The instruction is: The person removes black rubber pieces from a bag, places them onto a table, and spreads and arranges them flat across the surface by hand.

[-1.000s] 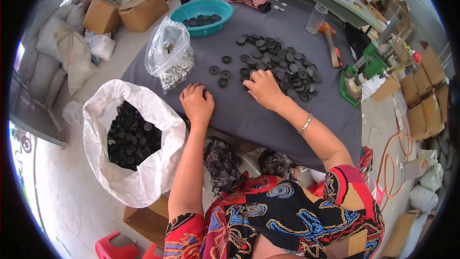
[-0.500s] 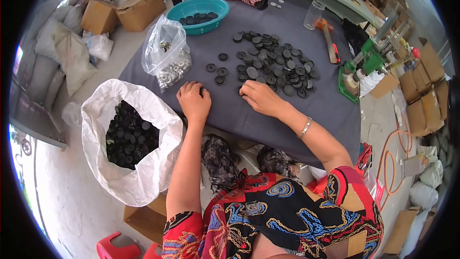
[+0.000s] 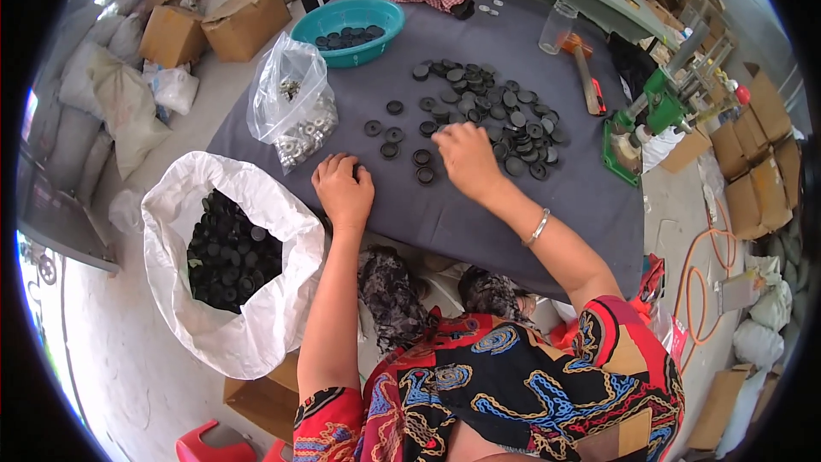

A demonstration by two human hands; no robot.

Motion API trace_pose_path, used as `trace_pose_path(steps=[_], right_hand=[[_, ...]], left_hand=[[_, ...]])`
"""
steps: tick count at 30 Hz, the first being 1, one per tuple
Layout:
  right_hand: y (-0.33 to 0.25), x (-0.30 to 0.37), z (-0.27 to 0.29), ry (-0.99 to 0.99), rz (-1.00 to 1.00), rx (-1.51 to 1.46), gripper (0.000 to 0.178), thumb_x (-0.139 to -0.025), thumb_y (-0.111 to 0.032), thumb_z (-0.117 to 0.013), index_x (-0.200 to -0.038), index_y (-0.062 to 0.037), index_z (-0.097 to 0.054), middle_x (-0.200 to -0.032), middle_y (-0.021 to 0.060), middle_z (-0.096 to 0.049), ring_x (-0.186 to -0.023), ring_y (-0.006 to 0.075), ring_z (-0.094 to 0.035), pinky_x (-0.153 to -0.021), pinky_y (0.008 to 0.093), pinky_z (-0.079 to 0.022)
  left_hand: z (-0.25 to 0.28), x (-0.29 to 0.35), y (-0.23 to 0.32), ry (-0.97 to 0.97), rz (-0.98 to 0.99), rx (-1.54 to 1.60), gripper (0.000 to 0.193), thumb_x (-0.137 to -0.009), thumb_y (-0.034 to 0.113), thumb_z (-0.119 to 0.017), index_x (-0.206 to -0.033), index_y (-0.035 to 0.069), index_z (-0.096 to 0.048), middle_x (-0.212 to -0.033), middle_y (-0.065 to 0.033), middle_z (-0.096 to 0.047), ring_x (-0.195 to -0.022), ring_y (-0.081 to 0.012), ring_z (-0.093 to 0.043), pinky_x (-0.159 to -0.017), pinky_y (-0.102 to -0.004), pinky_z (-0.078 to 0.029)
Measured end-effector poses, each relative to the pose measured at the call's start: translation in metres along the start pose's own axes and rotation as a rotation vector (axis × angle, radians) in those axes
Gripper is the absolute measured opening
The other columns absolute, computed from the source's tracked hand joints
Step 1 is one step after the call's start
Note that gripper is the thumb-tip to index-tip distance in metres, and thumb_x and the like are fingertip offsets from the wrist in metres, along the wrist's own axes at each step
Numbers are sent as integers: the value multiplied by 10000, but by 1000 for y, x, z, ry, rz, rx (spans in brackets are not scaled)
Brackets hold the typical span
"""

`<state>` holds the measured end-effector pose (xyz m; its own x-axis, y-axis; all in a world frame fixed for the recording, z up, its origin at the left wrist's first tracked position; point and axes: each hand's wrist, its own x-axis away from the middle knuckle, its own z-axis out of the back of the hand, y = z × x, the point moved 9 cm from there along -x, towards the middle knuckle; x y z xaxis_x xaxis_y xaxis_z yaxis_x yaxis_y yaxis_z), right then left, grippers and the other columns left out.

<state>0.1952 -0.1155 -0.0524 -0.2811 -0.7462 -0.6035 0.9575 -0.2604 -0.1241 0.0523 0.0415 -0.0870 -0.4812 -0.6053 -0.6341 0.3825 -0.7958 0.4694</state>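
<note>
My left hand rests on the near edge of the dark cloth, its fingers curled around a black round cap, of which only a dark bit shows. At the near left side of a heap of black round caps is my right hand, with its fingers bent and close together. Whatever its fingertips hold is hidden. Two caps lie just left of it. Between the hands and farther back, several more caps lie loose, some with the hollow side up.
A clear bag of small metal parts and a teal basin holding caps stand at the left. Below them is a white sack of caps. A hammer, a clear jar and a green press are at the right.
My right hand has moved slightly right and up toward the heap, uncovering two caps on the cloth where its fingers were. The left hand has stayed nearly in place.
</note>
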Motion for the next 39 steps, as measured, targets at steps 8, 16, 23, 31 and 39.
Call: trace_pose_path(steps=[8,16,23,31,39], right_hand=[[29,-4,-15,-143,-81,130,268,-749,-188,-725,-993,-108,-647,-915,80,-564,-928,256,-531,-784,395,-411],[0,28,2,-204,70,-161,157,-859,-198,-615,-930,-62,-581,-743,87,-618,-745,287,-617,-681,418,-448],[14,34,1,-279,-73,36,206,-887,-243,-613,-876,-43,-566,-785,105,-626,-710,308,-629,-659,420,-484],[23,-7,-4,-69,-14,100,163,-813,-159,-667,-932,-57,-621,-906,76,-582,-917,251,-554,-762,385,-447],[48,-22,-27,-91,166,324,35,-804,-95,-558,-793,-77,-586,-758,64,-572,-745,250,-580,-715,363,-419]], left_hand=[[0,1,0,-2,-3,-3,169,-742,124,-614,-863,31,-687,-1038,-103,-674,-1081,-311,-569,-994,-452,-369],[-2,-1,-2,2,-11,-16,164,-743,126,-606,-857,42,-690,-1034,-103,-674,-1080,-308,-569,-991,-448,-370],[-1,0,0,-10,-11,-26,168,-742,129,-609,-860,43,-691,-1045,-102,-674,-1087,-310,-569,-1000,-449,-368],[0,4,4,-3,-7,-6,163,-741,125,-613,-857,39,-688,-1040,-110,-673,-1085,-316,-569,-997,-452,-371],[-13,-9,6,-13,-8,17,158,-741,128,-623,-854,39,-688,-1038,-113,-676,-1097,-321,-565,-1008,-451,-363]])
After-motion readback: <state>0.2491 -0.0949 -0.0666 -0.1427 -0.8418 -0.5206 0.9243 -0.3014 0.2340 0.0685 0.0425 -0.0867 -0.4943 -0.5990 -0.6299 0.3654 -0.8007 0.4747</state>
